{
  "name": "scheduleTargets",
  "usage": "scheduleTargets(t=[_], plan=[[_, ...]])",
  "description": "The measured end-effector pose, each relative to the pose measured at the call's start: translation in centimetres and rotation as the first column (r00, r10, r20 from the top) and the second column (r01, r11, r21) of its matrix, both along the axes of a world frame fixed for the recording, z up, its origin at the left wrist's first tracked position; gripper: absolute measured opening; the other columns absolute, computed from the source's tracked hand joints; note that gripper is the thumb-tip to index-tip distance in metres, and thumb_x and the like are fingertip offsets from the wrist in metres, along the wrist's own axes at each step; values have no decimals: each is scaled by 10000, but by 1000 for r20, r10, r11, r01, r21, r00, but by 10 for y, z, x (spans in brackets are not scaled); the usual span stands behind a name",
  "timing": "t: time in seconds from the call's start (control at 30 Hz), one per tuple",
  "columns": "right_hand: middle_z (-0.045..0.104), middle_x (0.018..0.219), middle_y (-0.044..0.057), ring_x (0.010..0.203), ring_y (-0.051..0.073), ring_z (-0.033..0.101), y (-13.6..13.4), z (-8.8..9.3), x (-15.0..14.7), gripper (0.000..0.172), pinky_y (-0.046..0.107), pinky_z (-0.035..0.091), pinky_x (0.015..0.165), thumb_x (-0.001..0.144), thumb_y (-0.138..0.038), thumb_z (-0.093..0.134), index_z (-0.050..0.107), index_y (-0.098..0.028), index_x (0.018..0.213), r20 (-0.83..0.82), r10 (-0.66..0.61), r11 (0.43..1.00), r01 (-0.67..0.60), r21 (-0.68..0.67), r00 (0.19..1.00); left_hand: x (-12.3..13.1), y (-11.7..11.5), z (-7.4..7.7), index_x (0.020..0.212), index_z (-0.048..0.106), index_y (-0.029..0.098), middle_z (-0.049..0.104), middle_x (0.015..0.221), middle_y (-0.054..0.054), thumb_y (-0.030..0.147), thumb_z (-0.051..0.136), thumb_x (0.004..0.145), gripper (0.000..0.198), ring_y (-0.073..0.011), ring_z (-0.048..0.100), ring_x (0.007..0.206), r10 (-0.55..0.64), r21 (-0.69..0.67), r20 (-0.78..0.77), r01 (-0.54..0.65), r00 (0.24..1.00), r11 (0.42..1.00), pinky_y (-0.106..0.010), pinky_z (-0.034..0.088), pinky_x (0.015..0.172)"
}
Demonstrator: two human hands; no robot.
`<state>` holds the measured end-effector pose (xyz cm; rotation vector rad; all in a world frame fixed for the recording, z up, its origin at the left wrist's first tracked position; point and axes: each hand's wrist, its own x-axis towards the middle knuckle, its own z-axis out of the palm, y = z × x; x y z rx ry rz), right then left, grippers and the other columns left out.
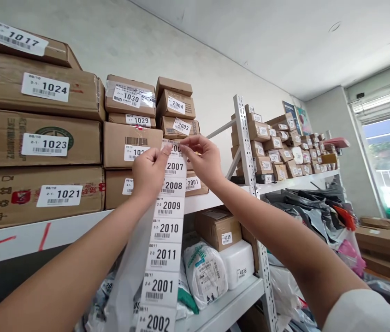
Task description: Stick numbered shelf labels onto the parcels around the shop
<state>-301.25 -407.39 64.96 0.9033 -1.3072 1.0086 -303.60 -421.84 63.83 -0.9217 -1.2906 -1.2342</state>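
Observation:
A long strip of white number labels [167, 229], printed 2007 through 2011 and then 2001 and 2002, hangs down in front of the shelf. My left hand [149, 173] pinches its upper left edge between thumb and fingers. At the top label, whose number is partly covered, my right hand [203, 159] has thumb and fingertips closed on the right side. Behind my hands stand stacked cardboard boxes, among them one labelled 2003 [181, 126] and one labelled 2004 [176, 105]. The box marked 2001 [195, 184] is partly hidden by the strip and my right hand.
Boxes labelled 1024 [44, 86] and 1023 [44, 144] are stacked at left on the white shelf [8, 237]. A perforated upright [246, 143] separates this from a farther rack of small parcels. Below lie a round white wrapped parcel [205, 274] and a box marked 4039 [219, 228].

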Motion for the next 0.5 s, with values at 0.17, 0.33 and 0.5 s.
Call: scheduleTargets(t=[0.17, 0.33, 0.5], plan=[[637, 1012, 63, 889, 180, 636, 72, 5, 9, 228, 328, 546, 612, 899, -461, 531, 627, -293, 1020, -110, -137, 963, 106, -249, 984, 6, -22, 41, 428, 379, 187, 298, 423, 54, 465, 604, 829, 538, -101, 487, 501, 307, -219, -252, -363, 918, 905, -222, 266, 489], [656, 934, 68, 801, 177, 656, 121, -45, 41, 178, 328, 540, 594, 835, -450, 645, 649, -291, 914, -28, -119, 950, 106, -293, 992, 24, -20, 133, 738, 626, -55, 525, 782, 37, 425, 88, 839, 729, -213, 596, 1083, 682, -124, -545, -852, 487, 509, -273, 334, 803], [644, 815, 25, 639, 124, 590, 133, -123, 80, 181, 244, 507, 538, 759, -350, 756, 665, -253, 882, 251, 69, 948, 16, -319, 966, 21, 22, 229, 795, 578, -34, 603, 1205, -66, 391, 505, 754, 432, -126, 510, 1176, 860, -270, -383, -931, 338, 245, -348, 380, 887]])
